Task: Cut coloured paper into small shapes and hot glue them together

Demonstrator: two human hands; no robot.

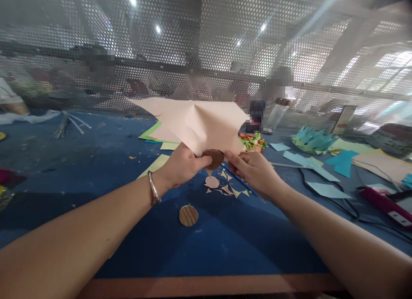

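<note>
A large sheet of pale pink paper (212,120) is held up and bent above the table, its edge ragged with cut corners. My left hand (183,166) is closed on it, the thumb pressing a brown cardboard disc (213,159) against the lower edge. On the other side, my right hand (252,168) pinches the paper beside the disc. A thin dark edge shows by its fingertips, too small to name. Below lie a pale pink paper circle (212,182) and several pointed paper scraps (236,191). Closer to me rests a ridged cardboard disc (188,215).
Behind the hands are green and yellow sheets (151,132) and a heap of coloured scraps (254,142). At the right lie light blue paper pieces (326,190), a spiky blue paper form (312,140), a black cable (343,206) and a magenta power strip (386,206). A perforated metal screen (206,41) stands behind.
</note>
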